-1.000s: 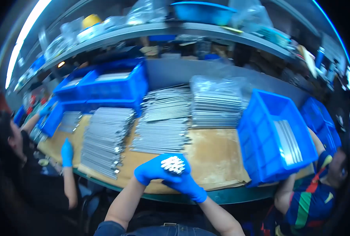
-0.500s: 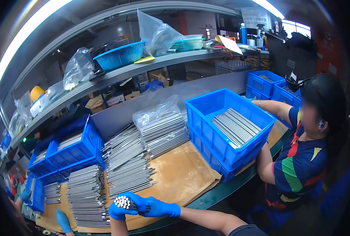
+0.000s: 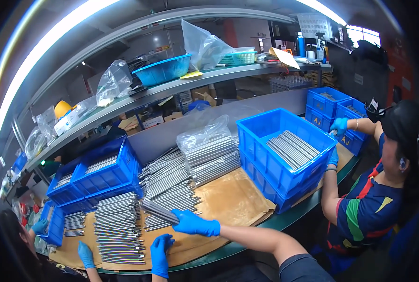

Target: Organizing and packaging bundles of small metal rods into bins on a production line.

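Observation:
My right hand (image 3: 194, 223), in a blue glove, is closed around one end of a bundle of thin metal rods (image 3: 156, 210). The bundle tilts up and left, over the near edge of a loose rod pile (image 3: 174, 197). My left hand (image 3: 160, 254), also gloved in blue, is beside the bundle and apart from it; its fingers are loosely bent with nothing seen in them. To its left, a broad stack of rods (image 3: 117, 228) lies on brown paper (image 3: 228, 195). Behind the loose pile, more rods (image 3: 211, 155) lie partly under clear plastic film (image 3: 202, 134).
Stacked blue crates (image 3: 284, 181) stand right of the paper, with rods in the top one. More blue crates (image 3: 103, 178) stand at the left. A co-worker (image 3: 369, 188) works at the right; another's gloved hand (image 3: 85, 254) rests at the left. A shelf (image 3: 209, 77) spans above.
My left hand has come off the rod bundle and moved down. My right hand now holds the bundle alone, swung toward the loose pile. The right-hand co-worker's hands moved into view beside the crates.

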The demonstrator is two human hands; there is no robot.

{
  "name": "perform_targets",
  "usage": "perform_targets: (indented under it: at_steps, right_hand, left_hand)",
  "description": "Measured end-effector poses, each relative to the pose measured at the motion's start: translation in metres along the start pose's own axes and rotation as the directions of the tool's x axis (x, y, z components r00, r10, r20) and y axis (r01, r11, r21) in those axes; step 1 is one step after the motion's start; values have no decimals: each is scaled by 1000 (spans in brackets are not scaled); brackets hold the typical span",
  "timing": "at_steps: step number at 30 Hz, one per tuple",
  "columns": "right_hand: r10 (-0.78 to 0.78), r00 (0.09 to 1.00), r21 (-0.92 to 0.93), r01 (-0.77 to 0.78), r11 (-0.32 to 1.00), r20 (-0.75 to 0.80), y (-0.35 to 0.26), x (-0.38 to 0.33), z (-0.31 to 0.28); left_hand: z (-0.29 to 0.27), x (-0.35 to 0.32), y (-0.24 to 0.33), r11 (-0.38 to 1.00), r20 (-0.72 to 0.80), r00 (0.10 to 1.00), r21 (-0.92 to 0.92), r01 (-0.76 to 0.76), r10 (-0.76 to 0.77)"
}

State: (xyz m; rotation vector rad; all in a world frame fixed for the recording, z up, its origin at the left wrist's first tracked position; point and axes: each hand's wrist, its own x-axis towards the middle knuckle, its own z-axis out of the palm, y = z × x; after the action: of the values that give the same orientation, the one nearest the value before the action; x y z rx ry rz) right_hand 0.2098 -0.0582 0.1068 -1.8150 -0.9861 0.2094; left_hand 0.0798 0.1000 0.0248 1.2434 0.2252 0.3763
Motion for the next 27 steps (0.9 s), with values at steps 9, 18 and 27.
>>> perform_targets:
  at_steps: [9,18,27]
  right_hand:
    - [-203,898,-720,-160,675,-390,-93,11,-206]
    - [30,704,-575,-603,553,-709,34,-63,-366]
    - [570,606,-666,-734,132,-554,39,-98,-371]
  left_hand:
    - [-5,-11,-10,990,49,998,133,-51,45]
    - [-3,-4,-32,884,157,968,398,-245,198]
    - [-8,-10,-31,891,116,973,393,-227,197]
